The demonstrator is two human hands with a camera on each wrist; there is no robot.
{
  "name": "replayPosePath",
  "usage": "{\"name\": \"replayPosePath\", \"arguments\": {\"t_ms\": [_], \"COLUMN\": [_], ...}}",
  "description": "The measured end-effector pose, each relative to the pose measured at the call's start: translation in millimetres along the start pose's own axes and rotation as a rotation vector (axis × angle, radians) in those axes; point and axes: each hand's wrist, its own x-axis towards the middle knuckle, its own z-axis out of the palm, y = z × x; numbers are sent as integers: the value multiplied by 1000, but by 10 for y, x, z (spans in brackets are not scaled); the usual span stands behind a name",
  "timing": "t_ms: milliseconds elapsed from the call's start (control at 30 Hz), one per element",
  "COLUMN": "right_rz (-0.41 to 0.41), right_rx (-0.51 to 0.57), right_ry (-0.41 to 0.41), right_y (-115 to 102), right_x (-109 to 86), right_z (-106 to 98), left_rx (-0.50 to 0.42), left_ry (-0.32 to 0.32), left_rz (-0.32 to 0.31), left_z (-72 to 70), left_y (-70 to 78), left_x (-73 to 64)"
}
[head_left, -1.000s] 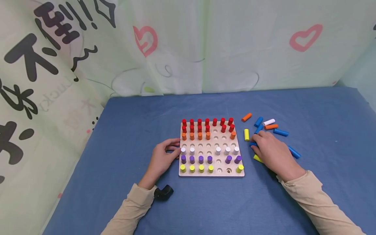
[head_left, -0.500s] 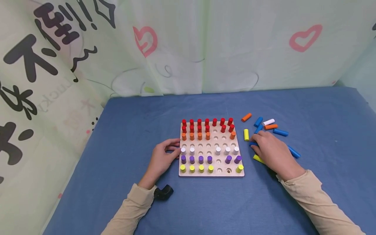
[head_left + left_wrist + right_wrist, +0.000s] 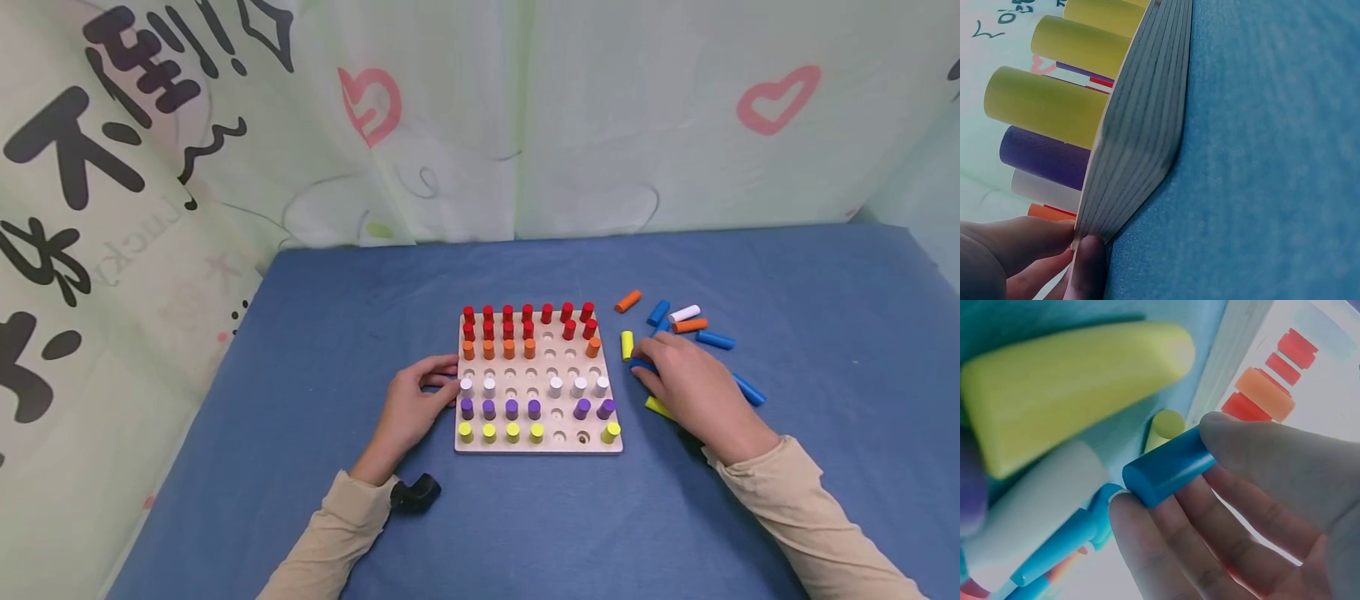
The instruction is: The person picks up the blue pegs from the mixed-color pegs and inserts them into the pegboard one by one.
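A wooden pegboard (image 3: 521, 448) bears upright pegs in rows of red, orange, white, purple and yellow, with bare holes among them. At its left side, my left hand (image 3: 408, 408) grips the edge; thumb and fingers meet around the board's layered edge (image 3: 1141, 125) in the left wrist view. To the right of the board, my right hand (image 3: 697, 392) pinches a blue peg (image 3: 1169, 469) between thumb and fingertips. A yellow peg (image 3: 627, 346) lies beside those fingertips, and another yellow peg (image 3: 657, 407) is partly under the hand.
Loose pegs lie right of the board: an orange peg (image 3: 628, 301), a white peg (image 3: 685, 313), another orange peg (image 3: 690, 325) and several blue ones, such as one blue peg (image 3: 716, 340). A blue cloth (image 3: 525, 533) covers the table, with a printed curtain (image 3: 600, 150) behind.
The right hand's fingertips have shifted slightly left, toward the board, with the blue peg between them. The left hand keeps its place at the board's edge.
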Motion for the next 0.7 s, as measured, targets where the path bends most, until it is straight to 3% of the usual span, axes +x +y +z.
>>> {"name": "replayPosePath", "arguments": {"t_ms": [700], "right_rz": [-16], "right_rx": [56], "right_ry": [73], "right_y": [-155], "right_x": [40], "right_z": [-106], "left_rx": [32], "left_ry": [10], "left_rz": [-12], "left_z": [9], "left_y": [7], "left_x": [-10]}}
